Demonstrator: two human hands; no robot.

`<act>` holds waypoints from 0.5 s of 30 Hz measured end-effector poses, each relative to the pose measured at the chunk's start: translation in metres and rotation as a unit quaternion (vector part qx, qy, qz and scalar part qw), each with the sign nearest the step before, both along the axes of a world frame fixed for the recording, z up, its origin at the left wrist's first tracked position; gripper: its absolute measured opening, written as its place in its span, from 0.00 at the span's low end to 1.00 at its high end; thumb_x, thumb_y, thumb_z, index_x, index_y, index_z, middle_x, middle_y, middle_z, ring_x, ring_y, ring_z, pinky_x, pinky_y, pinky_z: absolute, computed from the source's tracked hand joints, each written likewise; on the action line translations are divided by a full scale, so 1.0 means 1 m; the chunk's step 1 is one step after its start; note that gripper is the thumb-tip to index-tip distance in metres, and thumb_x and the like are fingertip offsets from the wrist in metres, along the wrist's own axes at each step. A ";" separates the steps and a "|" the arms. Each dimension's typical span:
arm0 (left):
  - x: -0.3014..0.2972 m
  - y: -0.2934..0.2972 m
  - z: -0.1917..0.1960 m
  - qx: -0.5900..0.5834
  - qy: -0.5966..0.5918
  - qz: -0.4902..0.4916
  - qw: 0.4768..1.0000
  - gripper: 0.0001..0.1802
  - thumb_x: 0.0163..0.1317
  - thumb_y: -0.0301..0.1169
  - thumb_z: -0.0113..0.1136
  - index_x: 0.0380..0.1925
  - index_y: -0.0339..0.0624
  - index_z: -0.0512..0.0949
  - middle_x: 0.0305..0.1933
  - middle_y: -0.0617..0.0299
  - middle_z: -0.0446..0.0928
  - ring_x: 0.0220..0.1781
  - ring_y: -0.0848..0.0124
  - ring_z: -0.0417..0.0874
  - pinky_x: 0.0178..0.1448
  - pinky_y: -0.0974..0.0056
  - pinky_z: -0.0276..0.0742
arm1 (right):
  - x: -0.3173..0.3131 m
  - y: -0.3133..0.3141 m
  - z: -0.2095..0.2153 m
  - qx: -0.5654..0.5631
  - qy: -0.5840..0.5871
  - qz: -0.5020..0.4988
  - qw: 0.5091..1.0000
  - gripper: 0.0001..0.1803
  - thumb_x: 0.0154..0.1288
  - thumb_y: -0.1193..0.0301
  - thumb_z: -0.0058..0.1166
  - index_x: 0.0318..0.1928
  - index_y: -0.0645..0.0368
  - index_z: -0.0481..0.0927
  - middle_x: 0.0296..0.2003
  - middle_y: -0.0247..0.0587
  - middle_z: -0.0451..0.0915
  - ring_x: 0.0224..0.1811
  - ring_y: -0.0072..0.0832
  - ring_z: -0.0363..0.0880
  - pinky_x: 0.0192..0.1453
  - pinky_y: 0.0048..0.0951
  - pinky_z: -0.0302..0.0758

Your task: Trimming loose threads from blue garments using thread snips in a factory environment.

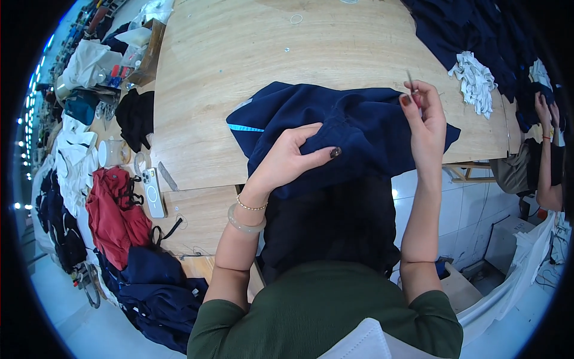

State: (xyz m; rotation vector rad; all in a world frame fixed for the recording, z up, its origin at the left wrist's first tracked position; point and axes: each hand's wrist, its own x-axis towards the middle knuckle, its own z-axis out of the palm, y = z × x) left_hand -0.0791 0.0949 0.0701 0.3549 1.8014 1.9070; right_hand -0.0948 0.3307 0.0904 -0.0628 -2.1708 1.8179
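Observation:
A dark navy garment (371,134) lies bunched over the table's near edge and hangs toward my lap. A light blue strip (246,128) shows at its left side. My left hand (293,155) grips the cloth near its middle, thumb on top and fingertips partly hidden in a fold. Above the garment's right part, my right hand (426,116) is closed around a small slim tool (410,81). Its thin dark tip points up and away, and a bit of red shows between my fingers; the rest is covered.
The wooden table (239,48) spreads ahead. White cloth pieces (474,81) and dark navy fabric lie at far right, where another person's hands (543,110) show. At left are a phone (153,191), a metal ruler (168,176), a red bag (116,209) and a box (156,48).

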 end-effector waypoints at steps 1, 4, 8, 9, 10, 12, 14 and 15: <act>0.001 0.002 0.000 0.013 -0.023 0.018 0.999 0.08 0.61 0.25 0.61 0.38 0.31 0.79 0.35 0.68 0.78 0.36 0.81 0.73 0.43 0.75 0.71 | 0.005 0.001 0.003 0.000 -0.001 0.001 1.000 0.08 0.68 0.73 0.56 0.43 0.65 0.76 0.33 0.34 0.79 0.38 0.16 0.76 0.49 0.18 0.72; 0.000 0.000 -0.005 0.013 0.009 0.035 0.999 0.08 0.64 0.27 0.59 0.36 0.31 0.78 0.33 0.70 0.76 0.34 0.82 0.70 0.41 0.74 0.69 | 0.025 -0.003 0.004 0.015 -0.040 0.101 0.994 0.09 0.64 0.75 0.60 0.42 0.64 0.77 0.33 0.33 0.79 0.37 0.16 0.76 0.42 0.20 0.73; 0.000 0.003 -0.006 0.033 0.014 0.055 0.998 0.08 0.64 0.28 0.57 0.34 0.31 0.77 0.30 0.70 0.73 0.33 0.82 0.68 0.39 0.74 0.67 | 0.039 -0.009 0.002 0.208 0.037 0.122 0.970 0.14 0.51 0.74 0.69 0.38 0.64 0.81 0.29 0.40 0.78 0.30 0.29 0.75 0.36 0.26 0.73; 0.000 0.004 -0.004 0.027 0.023 0.059 0.998 0.08 0.64 0.27 0.57 0.33 0.31 0.76 0.30 0.70 0.72 0.33 0.82 0.67 0.39 0.74 0.66 | 0.041 -0.011 0.002 0.208 0.036 0.123 0.970 0.14 0.51 0.74 0.69 0.38 0.64 0.81 0.29 0.40 0.78 0.30 0.29 0.75 0.36 0.26 0.73; 0.000 0.004 -0.004 0.021 0.031 0.063 0.997 0.07 0.63 0.26 0.56 0.33 0.31 0.76 0.29 0.70 0.70 0.33 0.82 0.66 0.38 0.74 0.65 | 0.042 -0.013 0.002 0.224 0.042 0.121 0.966 0.14 0.51 0.74 0.69 0.38 0.64 0.81 0.28 0.40 0.78 0.30 0.29 0.76 0.35 0.26 0.73; 0.001 0.004 -0.004 0.023 0.036 0.062 0.997 0.07 0.63 0.26 0.56 0.33 0.30 0.76 0.29 0.70 0.70 0.33 0.82 0.66 0.38 0.74 0.65 | 0.043 -0.016 0.001 0.240 0.051 0.112 0.963 0.15 0.49 0.74 0.71 0.38 0.64 0.81 0.27 0.39 0.78 0.30 0.29 0.76 0.34 0.26 0.72; 0.001 0.003 -0.005 0.025 0.041 0.062 0.997 0.07 0.62 0.26 0.56 0.33 0.30 0.75 0.29 0.70 0.70 0.33 0.82 0.66 0.39 0.74 0.64 | 0.043 -0.018 0.001 0.237 0.054 0.112 0.964 0.15 0.49 0.74 0.71 0.38 0.64 0.81 0.27 0.39 0.78 0.30 0.29 0.76 0.34 0.26 0.73; 0.000 0.003 -0.005 0.014 0.053 0.056 0.997 0.07 0.62 0.26 0.56 0.33 0.30 0.75 0.29 0.69 0.70 0.33 0.82 0.66 0.39 0.74 0.64 | 0.043 -0.019 0.001 0.234 0.056 0.113 0.964 0.16 0.48 0.74 0.71 0.38 0.64 0.81 0.27 0.39 0.78 0.30 0.29 0.76 0.34 0.26 0.73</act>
